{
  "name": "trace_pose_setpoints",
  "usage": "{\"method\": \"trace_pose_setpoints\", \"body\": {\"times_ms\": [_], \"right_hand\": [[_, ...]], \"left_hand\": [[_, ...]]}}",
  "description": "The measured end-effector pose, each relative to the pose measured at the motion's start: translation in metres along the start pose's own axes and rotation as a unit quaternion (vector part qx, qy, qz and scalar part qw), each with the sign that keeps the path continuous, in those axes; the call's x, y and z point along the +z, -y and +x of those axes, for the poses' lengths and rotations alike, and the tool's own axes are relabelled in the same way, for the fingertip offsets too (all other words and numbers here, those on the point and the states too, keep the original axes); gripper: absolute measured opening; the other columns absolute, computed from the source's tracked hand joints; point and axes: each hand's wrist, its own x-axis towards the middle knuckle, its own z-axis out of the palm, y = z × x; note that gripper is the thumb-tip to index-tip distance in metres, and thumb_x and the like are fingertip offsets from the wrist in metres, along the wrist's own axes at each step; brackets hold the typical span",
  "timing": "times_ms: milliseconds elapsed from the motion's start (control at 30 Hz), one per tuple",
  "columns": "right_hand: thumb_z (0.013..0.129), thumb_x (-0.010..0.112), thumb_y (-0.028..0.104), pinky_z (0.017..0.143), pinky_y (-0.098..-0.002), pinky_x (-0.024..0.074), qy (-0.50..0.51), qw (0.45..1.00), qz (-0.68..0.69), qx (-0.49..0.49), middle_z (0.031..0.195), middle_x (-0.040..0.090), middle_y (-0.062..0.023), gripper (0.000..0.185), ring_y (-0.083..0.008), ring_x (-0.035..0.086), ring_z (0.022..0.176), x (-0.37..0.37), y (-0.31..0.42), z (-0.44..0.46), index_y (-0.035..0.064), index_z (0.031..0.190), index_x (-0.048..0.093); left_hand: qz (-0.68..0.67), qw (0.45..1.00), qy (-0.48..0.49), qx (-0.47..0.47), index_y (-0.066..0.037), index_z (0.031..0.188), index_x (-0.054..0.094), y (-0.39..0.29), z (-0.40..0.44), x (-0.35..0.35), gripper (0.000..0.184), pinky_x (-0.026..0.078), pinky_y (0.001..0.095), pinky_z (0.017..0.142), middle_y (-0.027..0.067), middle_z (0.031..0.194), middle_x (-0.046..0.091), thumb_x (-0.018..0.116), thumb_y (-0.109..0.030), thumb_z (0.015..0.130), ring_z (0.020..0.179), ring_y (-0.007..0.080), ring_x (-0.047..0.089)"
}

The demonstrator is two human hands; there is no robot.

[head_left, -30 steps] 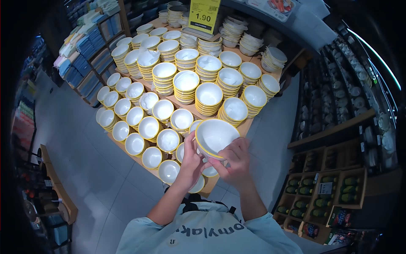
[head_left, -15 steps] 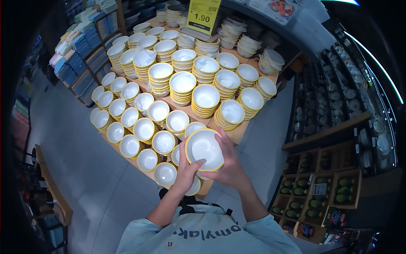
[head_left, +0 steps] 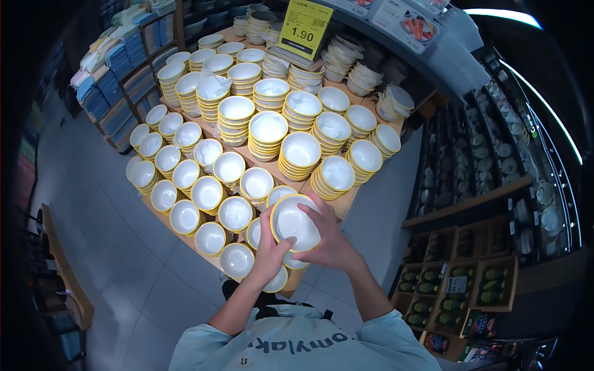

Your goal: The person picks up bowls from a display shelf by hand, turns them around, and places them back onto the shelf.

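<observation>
A white bowl with a yellow rim [head_left: 292, 217] is held between both hands above the front corner of the display, its inside facing up toward me. My left hand [head_left: 272, 250] grips its left and lower edge, the thumb reaching inside over the rim. On the right side, my right hand [head_left: 328, 238] wraps the bowl, with fingers lying over the upper right rim. Stacks of matching bowls [head_left: 237, 260] stand just left of and beneath my hands. Taller stacks [head_left: 301, 148] rise behind the held bowl. What lies directly under it is partly hidden.
A wooden stepped display [head_left: 341, 209] carries the bowl stacks. At its back stands a yellow price sign [head_left: 303, 28]. Folded towels [head_left: 124, 59] fill a shelf at left. Wooden crates of green-topped bottles [head_left: 461, 295] and shelves of dishes [head_left: 489, 142] stand at right.
My right hand's fingers have shifted further over the bowl's upper right rim, and the bowl is turned slightly. My left hand keeps its hold. The view has shifted a little.
</observation>
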Motion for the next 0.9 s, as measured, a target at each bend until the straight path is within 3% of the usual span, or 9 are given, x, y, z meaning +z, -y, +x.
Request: {"method": "trace_pose_setpoints", "body": {"times_ms": [167,233,300,367,400,467,600,667,900], "right_hand": [[0.060,0.097,0.028,0.114,-0.0520,0.0380,-0.006,0.999,0.045,0.004,0.155,0.032,-0.0233,0.100,-0.0443,0.037,0.142,0.007,-0.002,0.007,0.0123,0.143,0.045],[0.060,0.097,0.028,0.114,-0.0518,0.0384,-0.013,0.999,0.038,0.008,0.154,0.033,-0.0234,0.096,-0.0441,0.037,0.142,0.008,-0.003,0.008,0.0123,0.139,0.046],[0.060,0.097,0.027,0.113,-0.0516,0.0388,-0.020,0.999,0.029,0.013,0.154,0.034,-0.0235,0.092,-0.0439,0.037,0.142,0.006,-0.006,0.010,0.0123,0.136,0.048],[0.059,0.097,0.026,0.112,-0.0517,0.0402,-0.071,0.997,0.020,0.027,0.153,0.035,-0.0236,0.087,-0.0434,0.038,0.142,-0.006,-0.016,0.016,0.0100,0.131,0.049],[0.059,0.097,0.026,0.112,-0.0517,0.0402,-0.072,0.997,0.019,0.027,0.153,0.035,-0.0236,0.087,-0.0434,0.038,0.142,-0.013,-0.028,0.018,0.0100,0.131,0.049],[0.063,0.095,0.027,0.112,-0.0507,0.0384,-0.173,0.983,-0.028,0.051,0.152,0.035,-0.0240,0.080,-0.0422,0.039,0.140,-0.027,-0.064,0.022,0.0073,0.126,0.050],[0.068,0.092,0.032,0.114,-0.0511,0.0327,-0.281,0.939,-0.082,0.181,0.151,0.035,-0.0243,0.073,-0.0419,0.036,0.140,-0.030,-0.104,0.039,0.0056,0.122,0.050],[0.072,0.089,0.036,0.117,-0.0527,0.0243,-0.290,0.914,-0.133,0.251,0.150,0.035,-0.0244,0.068,-0.0427,0.031,0.141,-0.021,-0.119,0.046,0.0060,0.119,0.050],[0.072,0.089,0.038,0.117,-0.0564,0.0182,-0.302,0.903,-0.196,0.235,0.146,0.037,-0.0230,0.068,-0.0429,0.030,0.138,0.006,-0.144,0.047,0.0041,0.116,0.050]], "left_hand": [[0.024,1.000,0.009,0.010,-0.007,0.154,0.020,0.000,0.002,-0.009,0.080,0.032,0.0390,0.118,0.0142,0.147,0.035,0.062,-0.010,0.086,0.141,0.0249,0.037],[-0.044,0.999,0.011,-0.023,-0.009,0.157,0.017,0.001,0.003,-0.010,0.079,0.035,0.0430,0.117,0.0160,0.153,0.029,0.063,-0.018,0.093,0.143,0.0274,0.036],[-0.099,0.995,-0.020,-0.007,-0.012,0.158,0.018,0.003,0.001,-0.002,0.078,0.040,0.0429,0.113,0.0144,0.151,0.033,0.063,-0.026,0.095,0.141,0.0265,0.041],[-0.154,0.987,-0.051,0.009,-0.016,0.158,0.019,0.003,0.000,0.000,0.078,0.045,0.0428,0.109,0.0129,0.150,0.037,0.063,-0.033,0.097,0.138,0.0257,0.045],[-0.129,0.988,-0.070,0.038,-0.017,0.158,0.019,0.003,-0.001,0.000,0.077,0.046,0.0443,0.108,0.0134,0.151,0.035,0.062,-0.038,0.098,0.140,0.0271,0.045],[-0.083,0.990,-0.099,0.064,-0.015,0.157,0.022,0.003,-0.003,-0.008,0.074,0.046,0.0482,0.106,0.0153,0.156,0.032,0.059,-0.045,0.099,0.141,0.0321,0.045],[-0.077,0.992,-0.083,0.054,-0.010,0.156,0.022,0.013,-0.008,-0.023,0.068,0.045,0.0480,0.107,0.0171,0.159,0.024,0.053,-0.039,0.103,0.138,0.0325,0.046],[-0.078,0.989,-0.115,0.050,-0.009,0.152,0.030,0.016,-0.010,-0.021,0.066,0.047,0.0474,0.105,0.0158,0.155,0.035,0.055,-0.045,0.102,0.134,0.0316,0.052],[-0.073,0.987,-0.130,0.066,-0.009,0.151,0.033,0.012,-0.016,-0.026,0.064,0.047,0.0463,0.105,0.0151,0.155,0.037,0.054,-0.045,0.103,0.134,0.0304,0.052]]}}
